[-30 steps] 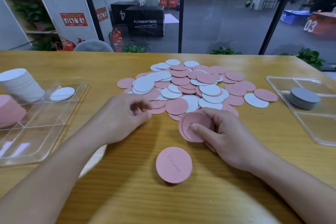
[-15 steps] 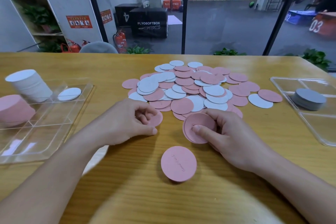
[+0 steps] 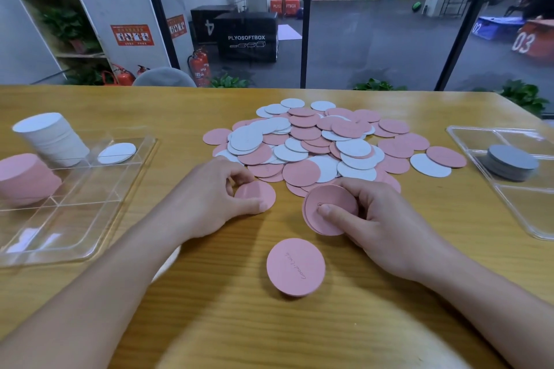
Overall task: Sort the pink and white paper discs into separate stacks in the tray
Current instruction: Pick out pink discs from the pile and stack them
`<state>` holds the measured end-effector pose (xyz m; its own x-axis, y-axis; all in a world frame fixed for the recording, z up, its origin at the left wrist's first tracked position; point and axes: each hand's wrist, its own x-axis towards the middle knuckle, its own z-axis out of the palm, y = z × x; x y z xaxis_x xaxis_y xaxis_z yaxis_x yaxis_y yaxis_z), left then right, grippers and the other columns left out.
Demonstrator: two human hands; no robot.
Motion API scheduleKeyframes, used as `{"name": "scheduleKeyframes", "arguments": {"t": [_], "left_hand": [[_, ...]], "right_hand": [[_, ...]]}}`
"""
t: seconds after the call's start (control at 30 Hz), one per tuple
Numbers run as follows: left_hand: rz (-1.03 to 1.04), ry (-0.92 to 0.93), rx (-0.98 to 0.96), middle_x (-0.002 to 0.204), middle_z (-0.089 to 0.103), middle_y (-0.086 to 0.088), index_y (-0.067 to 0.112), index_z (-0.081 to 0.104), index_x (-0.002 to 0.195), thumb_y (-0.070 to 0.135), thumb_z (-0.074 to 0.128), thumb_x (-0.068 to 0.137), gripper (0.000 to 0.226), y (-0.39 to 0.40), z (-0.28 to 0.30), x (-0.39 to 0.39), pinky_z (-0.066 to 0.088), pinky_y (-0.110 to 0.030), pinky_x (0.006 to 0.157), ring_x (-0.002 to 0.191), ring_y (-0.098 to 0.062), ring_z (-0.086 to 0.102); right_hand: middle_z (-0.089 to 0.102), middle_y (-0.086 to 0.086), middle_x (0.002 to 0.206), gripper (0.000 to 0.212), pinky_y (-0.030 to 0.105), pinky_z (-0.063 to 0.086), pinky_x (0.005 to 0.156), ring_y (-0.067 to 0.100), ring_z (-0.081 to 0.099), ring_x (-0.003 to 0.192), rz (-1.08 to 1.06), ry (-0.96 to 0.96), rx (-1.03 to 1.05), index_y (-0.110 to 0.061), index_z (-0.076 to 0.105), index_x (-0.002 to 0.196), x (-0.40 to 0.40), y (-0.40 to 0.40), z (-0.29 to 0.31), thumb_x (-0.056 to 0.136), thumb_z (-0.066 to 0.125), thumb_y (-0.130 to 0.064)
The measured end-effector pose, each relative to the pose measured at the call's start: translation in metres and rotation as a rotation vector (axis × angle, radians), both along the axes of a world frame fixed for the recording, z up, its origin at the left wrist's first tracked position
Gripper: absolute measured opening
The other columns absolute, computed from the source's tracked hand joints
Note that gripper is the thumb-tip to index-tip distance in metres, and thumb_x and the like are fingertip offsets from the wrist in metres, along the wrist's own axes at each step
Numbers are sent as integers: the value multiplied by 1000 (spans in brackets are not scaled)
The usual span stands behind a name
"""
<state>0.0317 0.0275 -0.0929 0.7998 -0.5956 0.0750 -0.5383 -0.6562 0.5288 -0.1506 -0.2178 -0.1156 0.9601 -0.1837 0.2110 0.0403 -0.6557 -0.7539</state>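
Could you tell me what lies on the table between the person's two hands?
In the head view, only bare wooden table separates the left hand from the right hand; each holds pink discs, and a lone pink disc lies nearer the person.

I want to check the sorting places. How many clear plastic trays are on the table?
2. One tray lies at the left with pink and white stacks; the other tray lies at the right edge, holding grey discs.

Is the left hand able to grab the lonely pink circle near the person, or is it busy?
Probably not yet. The left hand already pinches a pink disc. The lone pink disc lies bare on the table, nothing covering it, so once that hand lets go, the way looks free.
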Motion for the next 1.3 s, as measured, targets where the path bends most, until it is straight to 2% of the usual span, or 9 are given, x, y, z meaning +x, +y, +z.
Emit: {"name": "scheduleKeyframes", "arguments": {"t": [0.13, 0.3, 0.4, 0.5, 0.63, 0.8, 1.07, 1.13, 1.3], "left_hand": [[-37, 160, -175, 72, 68, 15, 31, 73, 95, 30, 96, 84, 25, -2, -4, 1, 41, -28, 59, 55, -6, 49], [-79, 355, -508, 97, 78, -4, 22, 83, 104, 19, 78, 102, 6, -11, -5, -9, 49, -24, 64, 69, -15, 62], [-66, 451, -622, 103, 83, -10, 13, 84, 103, 28, 71, 108, 21, -14, -3, -15, 63, -37, 85, 91, -30, 78], [-112, 402, -595, 107, 81, -3, 19, 85, 109, 16, 84, 97, 12, -13, -3, -16, 60, -31, 86, 86, -18, 75], [-161, 386, -558, 119, 70, -3, 30, 80, 125, 2, 87, 89, 46, -13, -5, -18, 59, -26, 87, 87, -16, 74], [-208, 444, -641, 112, 77, -17, 19, 81, 117, -3, 86, 90, 35, -21, -5, -28, 63, -33, 92, 95, -16, 73], [-329, 604, -668, 110, 81, -21, 4, 75, 123, -11, 68, 102, 28, -47, 5, -43, 66, -42, 92, 103, -32, 79], [-327, 555, -650, 110, 83, -16, 4, 76, 121, -7, 66, 104, 23, -52, 8, -35, 66, -38, 92, 104, -31, 81], [-187, -101, -236, 110, 72, 16, 25, 80, 121, 20, 73, 103, 20, -66, -13, 0, 56, -34, 95, 103, -6, 64]], "right_hand": [[57, 7, 74, 32, 36, 37, 61, 10, 42, 62, 4, -20, 16, -9, 66, 93, 0, 0, 0, 107, 69, -38], [45, -13, 63, 30, 27, 30, 56, 9, 37, 56, -20, -26, 65, -14, 61, 86, 0, -2, -3, 109, 67, -33], [50, -12, 63, 24, 33, 34, 56, 15, 42, 55, -51, -39, 137, -20, 63, 88, 2, -5, -1, 110, 66, -31], [53, -7, 64, 22, 37, 35, 55, 20, 45, 54, -60, -21, 170, -21, 65, 89, 2, -5, 1, 110, 65, -31], [54, -7, 64, 24, 35, 36, 55, 19, 46, 54, -41, -10, 153, -26, 64, 87, 2, -5, 0, 110, 65, -32], [54, -11, 58, 22, 27, 36, 53, 14, 45, 52, -33, -28, 127, -24, 65, 89, 2, -5, 0, 110, 66, -31], [62, 9, 61, 27, 33, 44, 55, 14, 53, 54, 5, -8, 134, -14, 71, 99, 3, -8, 3, 109, 66, -38], [63, 5, 56, 29, 32, 42, 54, 16, 51, 52, -13, 1, 123, -11, 70, 99, 3, -12, 3, 109, 66, -38], [58, 7, 55, 36, 33, 40, 54, 14, 46, 50, -64, 14, 97, -3, 63, 93, 4, -15, 1, 109, 67, -36]]}}
